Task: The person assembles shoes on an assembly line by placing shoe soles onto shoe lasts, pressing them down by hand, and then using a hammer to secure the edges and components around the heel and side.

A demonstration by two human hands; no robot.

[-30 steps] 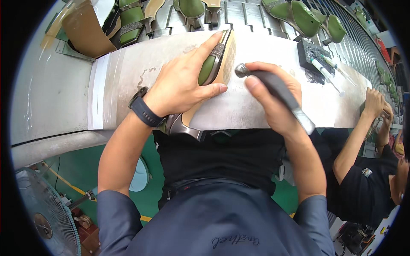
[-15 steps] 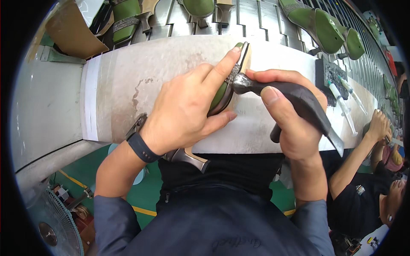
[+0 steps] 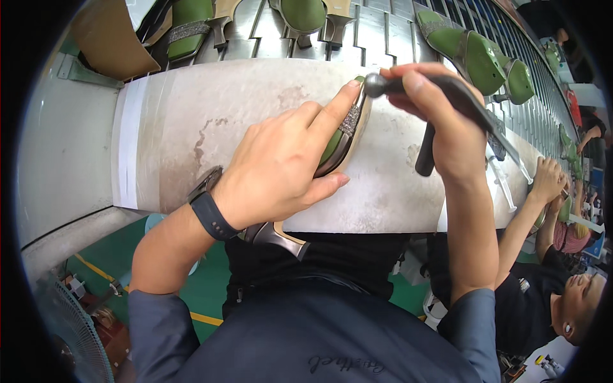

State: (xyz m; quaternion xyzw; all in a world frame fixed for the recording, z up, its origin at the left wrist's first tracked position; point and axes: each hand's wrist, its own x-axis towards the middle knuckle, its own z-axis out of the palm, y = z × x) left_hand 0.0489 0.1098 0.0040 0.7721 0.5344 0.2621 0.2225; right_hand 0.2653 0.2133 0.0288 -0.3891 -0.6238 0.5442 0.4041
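Observation:
My left hand [image 3: 281, 153] wraps over a green high-heeled sandal [image 3: 347, 127] with a glittery strap, tipped on its side on the pale work board. The index finger lies along the toe and the thumb presses near the sole. Below my left wrist juts its metallic-grey heel [image 3: 281, 239]. In my right hand [image 3: 450, 140] is a dark shoemaker's hammer [image 3: 456, 92], its fingers closed round it. The rounded steel face is right beside the toe edge of the sole, close to my left fingertip; I cannot tell whether it touches.
Several green sandals [image 3: 472, 57] rest on the slatted metal conveyor [image 3: 377, 32] beyond the board [image 3: 236, 83]. Syringes [image 3: 501, 185] lie to the right, partly behind my right arm. A co-worker [image 3: 530, 293] sits at the right; a fan [image 3: 73, 325] stands at lower left.
The hammer has moved away from me along the sole, from the strap to the toe. My left hand keeps its hold on the sandal.

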